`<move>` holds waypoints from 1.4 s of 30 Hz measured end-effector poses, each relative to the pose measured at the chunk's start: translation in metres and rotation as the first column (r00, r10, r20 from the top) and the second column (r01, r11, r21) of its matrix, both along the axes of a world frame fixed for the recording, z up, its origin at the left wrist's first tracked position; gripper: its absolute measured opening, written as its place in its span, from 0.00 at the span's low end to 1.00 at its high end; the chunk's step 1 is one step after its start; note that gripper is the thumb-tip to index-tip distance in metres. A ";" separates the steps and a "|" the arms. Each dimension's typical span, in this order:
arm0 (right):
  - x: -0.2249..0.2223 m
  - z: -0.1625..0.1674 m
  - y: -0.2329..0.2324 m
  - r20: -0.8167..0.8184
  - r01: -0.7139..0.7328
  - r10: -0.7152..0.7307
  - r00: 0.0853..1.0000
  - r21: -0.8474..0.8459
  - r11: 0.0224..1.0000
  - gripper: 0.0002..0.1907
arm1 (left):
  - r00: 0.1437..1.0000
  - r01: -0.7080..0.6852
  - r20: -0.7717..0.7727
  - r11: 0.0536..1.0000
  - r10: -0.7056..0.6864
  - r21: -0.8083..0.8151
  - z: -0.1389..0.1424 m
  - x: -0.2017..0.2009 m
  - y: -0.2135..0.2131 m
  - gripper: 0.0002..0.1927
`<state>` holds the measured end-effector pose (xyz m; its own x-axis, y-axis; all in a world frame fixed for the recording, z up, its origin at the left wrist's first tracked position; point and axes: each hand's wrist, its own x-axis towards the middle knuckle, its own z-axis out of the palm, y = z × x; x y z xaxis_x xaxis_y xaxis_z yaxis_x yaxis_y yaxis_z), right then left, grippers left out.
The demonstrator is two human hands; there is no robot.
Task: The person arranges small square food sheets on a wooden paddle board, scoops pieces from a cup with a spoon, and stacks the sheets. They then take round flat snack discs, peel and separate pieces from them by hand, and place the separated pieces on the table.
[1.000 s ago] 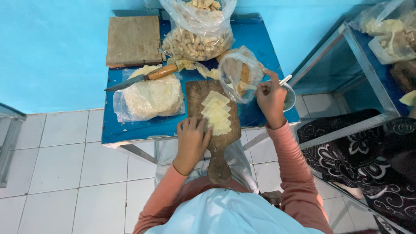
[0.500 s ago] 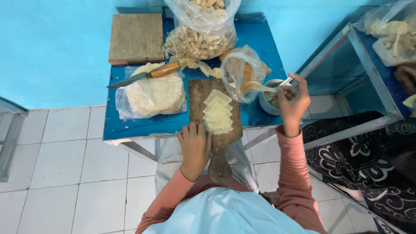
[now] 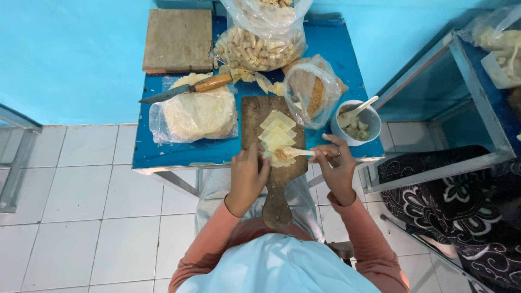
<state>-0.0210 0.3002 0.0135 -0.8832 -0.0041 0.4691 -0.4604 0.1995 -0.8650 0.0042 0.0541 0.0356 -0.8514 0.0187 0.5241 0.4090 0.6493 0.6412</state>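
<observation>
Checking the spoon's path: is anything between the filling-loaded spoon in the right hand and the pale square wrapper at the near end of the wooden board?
Nothing visible. The right hand holds the pale spoon with its bowl already over the pale square wrapper on the brown wooden paddle board; the left hand is at that wrapper's left edge.

The wall (image 3: pixel 70 59) is bright blue. The floor (image 3: pixel 81 217) has white square tiles with dark lines between them. A small blue counter (image 3: pixel 163 154) on grey metal legs stands against the wall. Beside its right edge is a grey metal shelf frame (image 3: pixel 461 92). The light is soft and even.
</observation>
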 end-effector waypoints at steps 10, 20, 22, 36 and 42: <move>0.013 0.003 -0.008 -0.285 0.076 -0.022 0.958 0.182 0.980 0.15 | 0.992 0.097 0.055 0.951 -0.118 0.295 0.003 -0.009 0.002 0.08; 0.011 0.000 -0.009 -0.289 0.077 -0.026 0.957 0.168 0.983 0.17 | 0.983 0.145 0.063 0.935 -0.174 0.323 0.006 -0.006 0.005 0.07; 0.008 0.000 -0.010 -0.226 0.058 -0.035 0.974 0.097 0.994 0.18 | 0.982 0.162 0.041 0.937 -0.184 0.310 0.006 -0.006 0.005 0.06; -0.042 0.060 -0.010 -0.354 0.548 -0.461 0.814 0.205 0.811 0.21 | 0.961 0.277 -0.030 0.952 -0.275 0.131 0.005 -0.007 0.004 0.03; -0.016 0.057 -0.038 -0.595 0.604 -0.259 0.761 0.502 0.619 0.28 | 0.945 0.319 -0.110 0.943 -0.308 0.091 0.006 -0.006 0.002 0.11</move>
<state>-0.0370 0.2625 0.0709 -0.5624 -0.1210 0.8180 -0.4361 0.8839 -0.1690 -0.0022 0.0556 0.0414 -0.7588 0.2165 0.6143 0.6419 0.4086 0.6489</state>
